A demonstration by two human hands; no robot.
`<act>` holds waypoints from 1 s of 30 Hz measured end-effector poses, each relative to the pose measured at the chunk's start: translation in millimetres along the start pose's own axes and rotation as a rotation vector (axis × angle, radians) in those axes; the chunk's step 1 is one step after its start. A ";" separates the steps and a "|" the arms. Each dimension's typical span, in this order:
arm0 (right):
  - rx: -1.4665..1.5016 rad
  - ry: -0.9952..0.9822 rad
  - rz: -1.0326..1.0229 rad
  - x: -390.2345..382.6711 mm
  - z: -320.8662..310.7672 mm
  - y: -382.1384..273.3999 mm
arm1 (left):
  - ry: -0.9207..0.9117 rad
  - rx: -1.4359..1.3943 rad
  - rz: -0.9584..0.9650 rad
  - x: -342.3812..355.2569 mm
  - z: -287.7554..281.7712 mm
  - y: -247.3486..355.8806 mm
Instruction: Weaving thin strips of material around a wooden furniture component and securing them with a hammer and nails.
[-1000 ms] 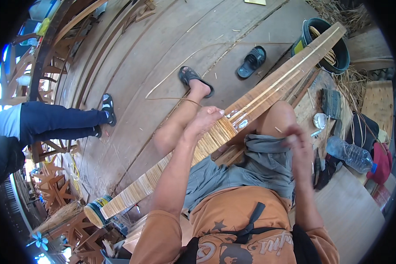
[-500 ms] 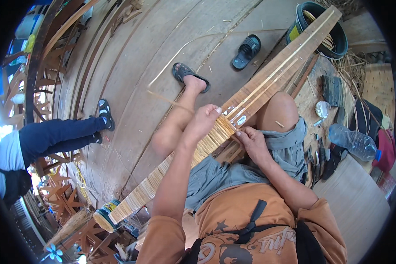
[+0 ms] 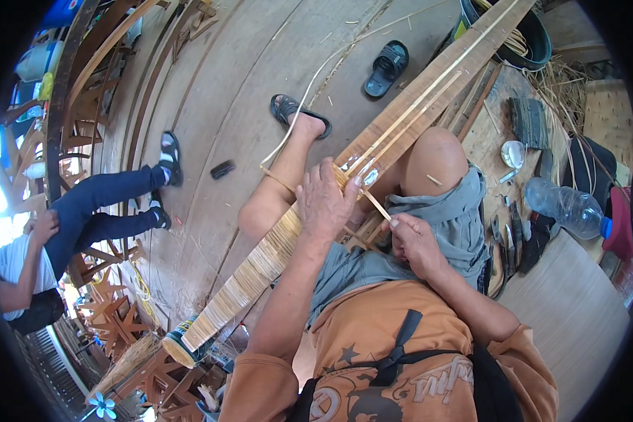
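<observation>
A long wooden board (image 3: 429, 98) slants across my lap, its lower-left part closely wrapped in pale cane strip (image 3: 250, 274). My left hand (image 3: 323, 200) is clasped over the board at the upper end of the wrapping, thumb along the near edge. White glue-like patches (image 3: 367, 173) lie just past that hand on the bare wood. Away from the near edge, my right hand (image 3: 416, 245) pinches a short, taut length of cane strip (image 3: 378, 205) between thumb and fingers. The strip's long loose tail (image 3: 299, 112) curves off the far side over the floor.
The board's lower end rests by a round can (image 3: 181, 344). Black bucket (image 3: 534, 53) stands under its upper end. Knives (image 3: 513, 239), a plastic bottle (image 3: 566, 207) and a small cup (image 3: 513, 152) lie on the right. A sandal (image 3: 387, 68) and a dark object (image 3: 223, 169) lie ahead; another person (image 3: 84, 225) is at left.
My right hand has drawn back from the board, pulling strip out. My left hand now lies further over the wrapping. A blurred dark object appears on the floor, and the other person's arm shows.
</observation>
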State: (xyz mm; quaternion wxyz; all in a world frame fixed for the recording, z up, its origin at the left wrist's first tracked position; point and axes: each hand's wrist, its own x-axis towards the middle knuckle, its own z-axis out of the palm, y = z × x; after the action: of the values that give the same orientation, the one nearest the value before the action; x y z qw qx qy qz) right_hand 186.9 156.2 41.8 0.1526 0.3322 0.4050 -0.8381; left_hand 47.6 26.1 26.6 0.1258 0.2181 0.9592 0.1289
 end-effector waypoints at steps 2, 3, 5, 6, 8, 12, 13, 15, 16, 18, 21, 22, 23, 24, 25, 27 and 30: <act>-0.042 0.039 0.015 0.1 1.3 -1.5 | 0.010 -0.008 0.014 -0.4 4.5 -3.7; -0.093 0.060 0.001 -0.7 2.6 -0.9 | 0.023 -0.021 0.024 -1.1 5.5 -4.2; -0.137 0.082 -0.010 -1.1 2.4 0.5 | 0.021 -0.012 0.034 -0.5 6.5 -4.4; -0.173 0.084 -0.025 -0.3 2.2 1.1 | 0.028 -0.006 0.038 -0.3 5.9 -4.4; -0.209 0.080 -0.038 -1.2 2.6 1.4 | 0.011 -0.010 0.034 -0.2 3.8 -3.1; -0.255 0.085 -0.046 -0.8 0.4 1.4 | -0.016 -0.014 0.020 0.7 5.9 -1.1; -0.285 0.094 -0.035 -0.5 0.4 1.2 | -0.011 -0.005 0.022 1.0 5.3 -1.6; -0.273 0.097 -0.019 0.1 1.2 -1.5 | -0.003 -0.008 0.024 2.2 2.9 -1.9; -0.253 0.097 -0.017 0.2 1.9 -1.4 | -0.010 -0.010 0.026 2.0 2.5 -1.3; -0.187 0.072 -0.002 -1.3 2.1 -1.3 | 0.018 -0.007 0.042 -0.1 4.1 -5.4; -0.212 0.009 -0.055 -4.4 0.9 -1.9 | 0.065 -0.025 0.066 -1.2 6.7 -3.8; -0.214 0.010 -0.054 -10.1 -1.2 -3.1 | 0.084 -0.044 0.074 -2.9 6.3 -3.5; -0.259 -0.002 -0.068 -19.3 -3.9 -7.8 | 0.085 -0.047 0.074 -3.9 7.2 -3.8; -0.305 -0.016 -0.080 -29.8 -3.4 -15.0 | 0.095 -0.072 0.080 -4.3 8.6 -4.7; -0.345 -0.020 -0.065 -41.5 -0.9 -24.7 | 0.107 -0.096 0.086 -3.6 9.2 -5.1; -0.359 -0.044 -0.057 -57.8 -5.1 -28.2 | 0.096 -0.062 0.083 -5.0 8.3 -3.6; -0.443 -0.044 -0.141 -70.8 -4.1 -31.1 | 0.119 -0.001 0.118 -3.9 10.7 -4.0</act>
State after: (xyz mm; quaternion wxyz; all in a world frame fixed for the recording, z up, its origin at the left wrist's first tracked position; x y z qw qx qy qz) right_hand 224.2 177.9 106.1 0.1717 0.2429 0.5978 -0.7444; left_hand 52.7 22.9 16.2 0.0607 0.2662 0.9504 0.1493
